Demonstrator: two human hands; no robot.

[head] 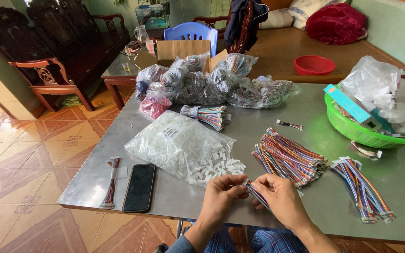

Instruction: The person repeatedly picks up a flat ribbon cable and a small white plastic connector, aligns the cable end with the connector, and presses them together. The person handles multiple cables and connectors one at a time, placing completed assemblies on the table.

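My left hand (222, 193) and my right hand (280, 199) meet over the near edge of the grey metal table (258, 126). Between their fingertips they pinch one small multicoloured ribbon cable (255, 192). Just in front of my left hand lies a clear bag of small white plastic connectors (179, 145), with loose ones spilled at its open end. A heap of multicoloured cables (289, 157) lies just beyond my right hand. A bundle of cables (364, 187) with white ends rests further right.
A black phone (139, 187) and a thin cable bundle (110, 182) lie at the near left. Several clear bags of cables (212, 82) and a cardboard box (183, 49) crowd the far side. A green basket (362, 133) holds plastic bags at right. Wooden chairs stand beyond.
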